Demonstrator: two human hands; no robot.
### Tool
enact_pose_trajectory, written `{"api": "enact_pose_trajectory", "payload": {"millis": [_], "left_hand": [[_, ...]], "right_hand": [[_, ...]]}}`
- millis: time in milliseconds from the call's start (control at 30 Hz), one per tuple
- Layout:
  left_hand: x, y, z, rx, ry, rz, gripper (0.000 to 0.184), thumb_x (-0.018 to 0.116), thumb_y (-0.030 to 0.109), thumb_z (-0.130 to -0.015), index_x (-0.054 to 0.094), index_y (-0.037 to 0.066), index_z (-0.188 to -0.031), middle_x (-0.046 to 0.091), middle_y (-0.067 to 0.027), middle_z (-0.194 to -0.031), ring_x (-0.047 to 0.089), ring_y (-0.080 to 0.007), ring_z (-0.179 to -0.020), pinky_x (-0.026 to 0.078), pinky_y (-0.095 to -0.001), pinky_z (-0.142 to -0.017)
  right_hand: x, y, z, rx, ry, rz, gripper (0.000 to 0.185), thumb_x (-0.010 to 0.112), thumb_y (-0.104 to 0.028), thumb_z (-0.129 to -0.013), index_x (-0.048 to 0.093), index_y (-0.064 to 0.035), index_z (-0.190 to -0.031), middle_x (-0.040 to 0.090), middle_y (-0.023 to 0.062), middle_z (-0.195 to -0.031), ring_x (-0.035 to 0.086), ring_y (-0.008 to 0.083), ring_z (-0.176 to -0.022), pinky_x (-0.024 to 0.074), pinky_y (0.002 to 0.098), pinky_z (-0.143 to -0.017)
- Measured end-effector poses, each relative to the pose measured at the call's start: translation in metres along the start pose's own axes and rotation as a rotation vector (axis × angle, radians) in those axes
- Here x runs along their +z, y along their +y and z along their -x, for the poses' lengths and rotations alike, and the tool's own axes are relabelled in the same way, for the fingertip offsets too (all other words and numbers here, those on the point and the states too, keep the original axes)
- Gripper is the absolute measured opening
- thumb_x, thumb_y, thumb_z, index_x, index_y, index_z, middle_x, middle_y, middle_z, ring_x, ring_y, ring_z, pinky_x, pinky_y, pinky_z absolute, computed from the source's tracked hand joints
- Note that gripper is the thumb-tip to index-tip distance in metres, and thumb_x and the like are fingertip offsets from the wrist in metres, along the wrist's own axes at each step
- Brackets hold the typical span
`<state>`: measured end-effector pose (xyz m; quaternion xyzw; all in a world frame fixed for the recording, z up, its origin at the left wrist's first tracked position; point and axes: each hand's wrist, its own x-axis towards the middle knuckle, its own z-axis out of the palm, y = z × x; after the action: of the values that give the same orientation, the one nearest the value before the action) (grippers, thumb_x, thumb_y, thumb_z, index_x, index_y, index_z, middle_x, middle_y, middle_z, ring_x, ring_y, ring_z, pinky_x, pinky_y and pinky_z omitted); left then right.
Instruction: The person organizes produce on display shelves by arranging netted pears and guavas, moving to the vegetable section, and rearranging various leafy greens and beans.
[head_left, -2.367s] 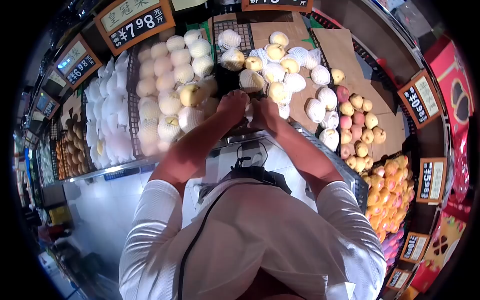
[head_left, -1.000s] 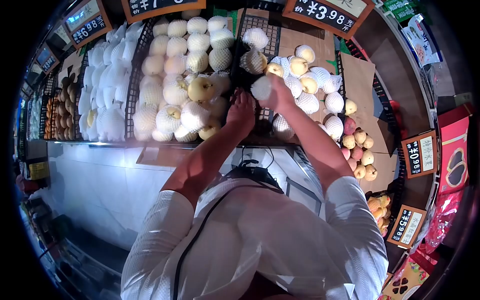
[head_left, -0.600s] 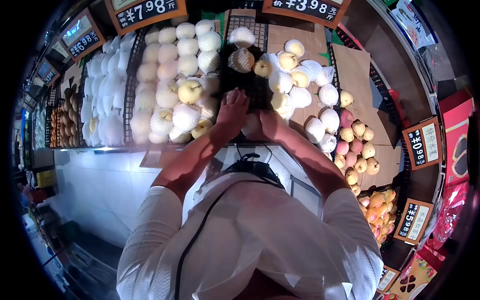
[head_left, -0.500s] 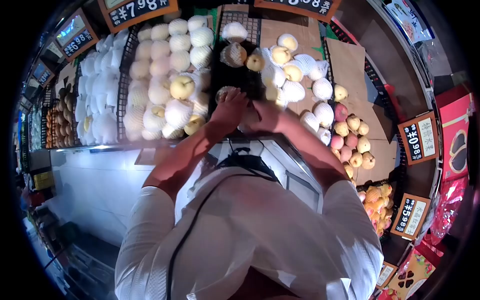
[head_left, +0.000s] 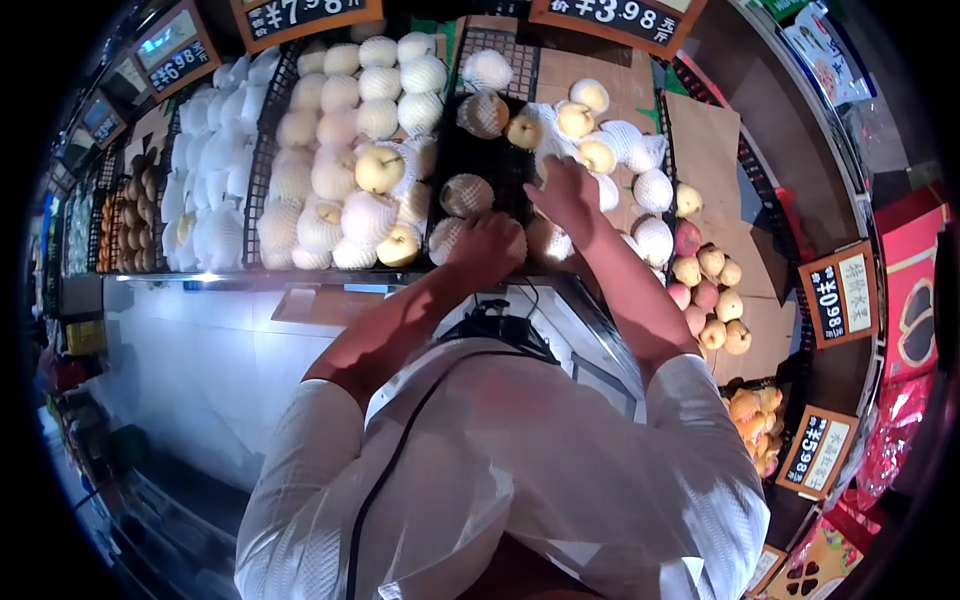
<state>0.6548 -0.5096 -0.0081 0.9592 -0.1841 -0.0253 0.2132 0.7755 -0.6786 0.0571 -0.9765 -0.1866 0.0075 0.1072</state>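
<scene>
- Nearest, a black cord (head_left: 400, 430) runs down the white shirt (head_left: 500, 470), on the body side of both grips.
- The left grip (head_left: 487, 245) curls over netted fruit near the front edge of the bench (head_left: 385, 278); white foam shows on either side of it, but whether the fingers close on a piece I cannot tell, since the hand hides them.
- Just beyond the left grip, a netted pear (head_left: 467, 195) sits in the dark crate (head_left: 485, 160).
- Between the two forearms, on the near side of the right grip (head_left: 566, 190), lies another netted pear (head_left: 549, 240).
- The right grip is farther out, open, thumb apart from the fingers, its tips at the pear cluster (head_left: 620, 140); contact there is unclear.
- Left of the left grip, netted pears (head_left: 378, 118) fill a wide heap, with a bare yellow pear (head_left: 380, 168) on top.
- Right of the right grip, past more netted pears, small yellow and reddish fruit (head_left: 705, 293) lies loose on cardboard (head_left: 700, 140).
- Beyond the left grip, a bare pear (head_left: 523, 132) and a half-netted pear (head_left: 483, 115) sit near each other.
- Farthest ahead of the right grip stands the ¥3.98 sign (head_left: 620, 22).
</scene>
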Motion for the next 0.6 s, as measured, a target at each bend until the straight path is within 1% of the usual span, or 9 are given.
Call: {"api": "enact_pose_trajectory", "payload": {"millis": [67, 200, 233, 267, 300, 367, 533, 567, 600], "left_hand": [[-0.004, 0.007, 0.004, -0.02, 0.004, 0.011, 0.063, 0.076, 0.036, -0.084, 0.056, 0.009, -0.137, 0.056, -0.019, -0.139, 0.054, -0.0371, -0.133, 0.036, -0.0525, -0.115], [-0.002, 0.009, 0.013, -0.022, 0.11, 0.014, 0.06, 0.074, 0.034, -0.087, 0.055, 0.008, -0.138, 0.051, -0.022, -0.147, 0.049, -0.039, -0.138, 0.036, -0.0538, -0.116], [-0.028, 0.02, 0.018, 0.017, 0.027, -0.01, 0.056, 0.075, 0.03, -0.087, 0.058, 0.006, -0.135, 0.049, -0.0232, -0.148, 0.047, -0.0406, -0.139, 0.036, -0.0544, -0.115], [-0.028, 0.019, 0.026, 0.043, 0.091, 0.041, 0.052, 0.075, 0.026, -0.086, 0.061, 0.006, -0.131, 0.05, -0.0225, -0.147, 0.047, -0.0412, -0.138, 0.04, -0.0541, -0.113], [-0.029, 0.015, 0.037, 0.069, 0.154, 0.091, 0.047, 0.075, 0.022, -0.084, 0.063, 0.005, -0.127, 0.05, -0.0218, -0.146, 0.047, -0.0417, -0.138, 0.043, -0.0538, -0.11], [-0.038, 0.008, 0.058, 0.104, 0.235, 0.237, 0.037, 0.076, 0.013, -0.081, 0.069, 0.002, -0.116, 0.053, -0.0218, -0.142, 0.052, -0.0414, -0.133, 0.048, -0.0514, -0.106], [-0.064, -0.013, 0.097, 0.032, 0.217, 0.311, 0.03, 0.073, 0.011, -0.084, 0.072, 0.002, -0.113, 0.061, -0.019, -0.133, 0.06, -0.0372, -0.12, 0.051, -0.0437, -0.102], [-0.066, -0.016, 0.103, -0.003, 0.234, 0.324, 0.03, 0.073, 0.01, -0.084, 0.072, 0.002, -0.113, 0.061, -0.0188, -0.132, 0.06, -0.0366, -0.121, 0.051, -0.0432, -0.102], [-0.068, -0.021, 0.105, -0.034, 0.254, 0.338, 0.03, 0.072, 0.01, -0.085, 0.072, 0.003, -0.114, 0.061, -0.0185, -0.132, 0.061, -0.0359, -0.121, 0.052, -0.0428, -0.102]], "right_hand": [[0.004, -0.02, -0.034, -0.067, 0.058, -0.069, 0.063, 0.081, -0.037, -0.081, 0.06, -0.0076, -0.132, 0.063, 0.0183, -0.125, 0.063, 0.038, -0.116, 0.054, 0.0468, -0.095], [0.032, -0.038, -0.107, -0.222, 0.105, -0.109, 0.083, 0.088, -0.03, -0.073, 0.049, -0.0121, -0.145, 0.056, 0.0174, -0.135, 0.057, 0.0374, -0.124, 0.0522, 0.0485, -0.099], [0.037, -0.041, -0.12, -0.268, 0.103, -0.09, 0.088, 0.089, -0.029, -0.071, 0.047, -0.0134, -0.147, 0.054, 0.0173, -0.137, 0.056, 0.0374, -0.126, 0.0517, 0.0488, -0.1], [0.042, -0.046, -0.134, -0.315, 0.101, -0.07, 0.093, 0.09, -0.028, -0.069, 0.045, -0.0147, -0.15, 0.052, 0.0171, -0.14, 0.055, 0.0373, -0.128, 0.0512, 0.0492, -0.101], [0.058, -0.045, -0.148, -0.365, 0.154, -0.031, 0.09, 0.092, -0.027, -0.068, 0.048, -0.0196, -0.147, 0.052, 0.0161, -0.135, 0.057, 0.0394, -0.122, 0.0526, 0.0523, -0.097], [0.065, -0.05, -0.161, -0.322, 0.036, 0.093, 0.09, 0.093, -0.024, -0.065, 0.049, -0.019, -0.144, 0.053, 0.0162, -0.135, 0.056, 0.0383, -0.125, 0.0523, 0.0501, -0.1], [0.076, -0.046, -0.182, -0.349, 0.005, 0.134, 0.081, 0.094, -0.018, -0.059, 0.058, -0.015, -0.131, 0.056, 0.0164, -0.132, 0.058, 0.039, -0.122, 0.0542, 0.049, -0.098], [0.062, -0.042, -0.177, -0.368, -0.029, 0.102, 0.071, 0.09, -0.024, -0.068, 0.06, -0.0154, -0.132, 0.057, 0.0189, -0.132, 0.063, 0.04, -0.116, 0.055, 0.0482, -0.096], [0.055, -0.041, -0.17, -0.322, 0.025, -0.023, 0.07, 0.089, -0.025, -0.069, 0.06, -0.0147, -0.132, 0.058, 0.0194, -0.132, 0.063, 0.0404, -0.116, 0.0551, 0.0473, -0.096]]}}
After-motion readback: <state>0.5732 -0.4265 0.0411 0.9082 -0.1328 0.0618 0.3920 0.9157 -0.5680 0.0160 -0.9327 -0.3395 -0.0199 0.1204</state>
